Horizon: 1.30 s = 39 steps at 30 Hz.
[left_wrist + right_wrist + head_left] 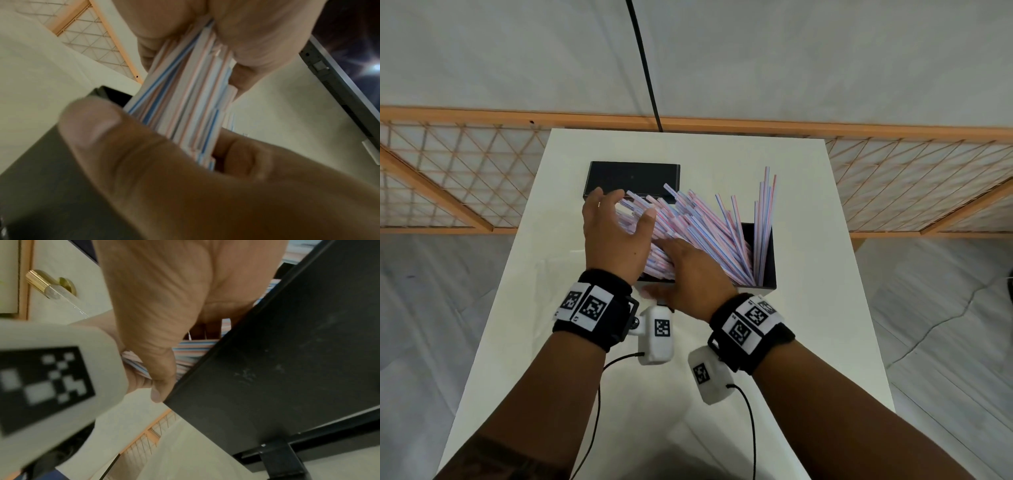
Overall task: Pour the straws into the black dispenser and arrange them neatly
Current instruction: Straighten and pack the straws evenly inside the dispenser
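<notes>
Down-right of your left hand (613, 236), clasped round their tops, thin pink-and-blue striped straws (709, 236) slant into the black box dispenser (768, 263); your right hand (688, 274) lies nearer, grasp unclear.
</notes>
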Available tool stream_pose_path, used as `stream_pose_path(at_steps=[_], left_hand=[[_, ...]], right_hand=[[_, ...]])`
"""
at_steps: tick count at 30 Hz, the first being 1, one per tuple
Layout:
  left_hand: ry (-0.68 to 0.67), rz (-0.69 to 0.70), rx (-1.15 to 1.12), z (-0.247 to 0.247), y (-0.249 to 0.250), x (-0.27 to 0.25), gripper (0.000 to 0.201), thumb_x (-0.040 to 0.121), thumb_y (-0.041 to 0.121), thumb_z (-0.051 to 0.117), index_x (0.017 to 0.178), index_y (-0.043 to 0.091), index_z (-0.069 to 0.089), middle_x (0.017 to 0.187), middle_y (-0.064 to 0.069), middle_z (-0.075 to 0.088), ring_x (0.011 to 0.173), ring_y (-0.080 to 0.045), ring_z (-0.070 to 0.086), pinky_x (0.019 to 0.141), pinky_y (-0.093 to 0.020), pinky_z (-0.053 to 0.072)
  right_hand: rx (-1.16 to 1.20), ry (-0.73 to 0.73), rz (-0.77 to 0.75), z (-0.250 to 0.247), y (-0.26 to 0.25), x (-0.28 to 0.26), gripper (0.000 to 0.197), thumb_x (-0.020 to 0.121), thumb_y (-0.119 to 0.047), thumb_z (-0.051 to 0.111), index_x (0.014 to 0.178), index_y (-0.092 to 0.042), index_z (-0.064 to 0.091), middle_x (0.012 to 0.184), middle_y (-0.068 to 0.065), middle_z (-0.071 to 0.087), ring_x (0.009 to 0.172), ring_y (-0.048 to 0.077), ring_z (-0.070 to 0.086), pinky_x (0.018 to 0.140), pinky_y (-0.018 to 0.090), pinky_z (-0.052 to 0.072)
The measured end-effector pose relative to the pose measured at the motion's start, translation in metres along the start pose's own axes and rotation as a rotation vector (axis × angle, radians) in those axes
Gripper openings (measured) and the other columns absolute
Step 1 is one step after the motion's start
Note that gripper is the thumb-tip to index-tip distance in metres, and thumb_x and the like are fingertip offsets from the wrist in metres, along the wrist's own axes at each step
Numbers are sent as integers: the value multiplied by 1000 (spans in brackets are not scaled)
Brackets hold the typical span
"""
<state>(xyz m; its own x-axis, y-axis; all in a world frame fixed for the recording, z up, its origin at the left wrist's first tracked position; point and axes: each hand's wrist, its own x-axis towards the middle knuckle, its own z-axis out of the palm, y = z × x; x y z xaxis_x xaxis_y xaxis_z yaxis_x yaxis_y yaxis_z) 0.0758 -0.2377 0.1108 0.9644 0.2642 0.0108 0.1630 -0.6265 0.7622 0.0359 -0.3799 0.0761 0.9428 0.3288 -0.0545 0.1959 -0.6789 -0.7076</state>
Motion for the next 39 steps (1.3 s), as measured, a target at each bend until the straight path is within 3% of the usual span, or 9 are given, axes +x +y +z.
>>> stream_pose_path(at_steps=[4,10,14,20,24,26,30,35,39], left_hand=[[8,-3,-22,-1,3,-3,54,91,32,68,140,21,47,157,-2,28,144,-18,33,116,-33,33],[11,3,-44,0,7,-7,56,90,31,68,141,22,46,155,-1,31,141,-18,36,112,-29,34],[11,52,9,-2,3,-10,58,89,30,70,141,23,45,153,-1,34,139,-16,38,105,-22,30],[37,123,47,-8,-13,-5,52,88,32,71,135,22,51,138,-1,49,122,-17,50,99,-23,38],[37,197,46,-11,-23,-3,48,87,36,72,129,21,55,135,-2,51,119,-18,51,100,-30,45],[38,207,37,-12,-27,-2,48,86,39,73,127,22,56,136,-3,49,120,-19,50,102,-36,47],[24,207,12,-11,-32,-2,51,85,42,74,128,24,54,141,-4,45,123,-18,48,103,-36,47],[17,180,-23,-8,-30,-6,57,85,43,73,133,22,50,142,-4,43,126,-21,48,104,-40,48],[32,161,-67,-6,-26,-9,64,85,42,74,138,23,46,139,-1,44,121,-16,50,100,-31,47]], right_hand=[[27,-17,48,3,-1,10,79,75,-45,84,142,-20,51,135,2,62,120,21,59,100,42,50],[27,-64,145,14,-6,12,84,74,-41,85,142,-22,39,123,5,67,105,26,66,86,44,56],[24,-74,158,9,-7,18,77,76,-38,84,140,-21,45,117,6,70,100,27,67,82,38,55],[-48,-49,103,0,-8,17,57,78,-46,80,128,-27,62,105,-1,74,93,20,68,77,33,55],[-85,-30,92,-3,-11,17,66,73,-56,82,129,-29,61,111,-5,72,99,17,67,75,28,49],[-98,-17,84,-2,-12,17,76,69,-63,81,133,-30,58,116,-6,71,103,17,66,78,30,52],[-155,44,54,3,-12,14,90,61,-78,76,135,-33,55,116,-8,72,102,17,68,80,35,57],[-147,109,29,6,-10,10,90,62,-72,79,136,-27,54,115,-4,70,102,19,66,81,38,57],[-110,173,11,5,-6,2,89,64,-65,83,137,-24,54,121,-3,69,106,18,66,85,35,56]])
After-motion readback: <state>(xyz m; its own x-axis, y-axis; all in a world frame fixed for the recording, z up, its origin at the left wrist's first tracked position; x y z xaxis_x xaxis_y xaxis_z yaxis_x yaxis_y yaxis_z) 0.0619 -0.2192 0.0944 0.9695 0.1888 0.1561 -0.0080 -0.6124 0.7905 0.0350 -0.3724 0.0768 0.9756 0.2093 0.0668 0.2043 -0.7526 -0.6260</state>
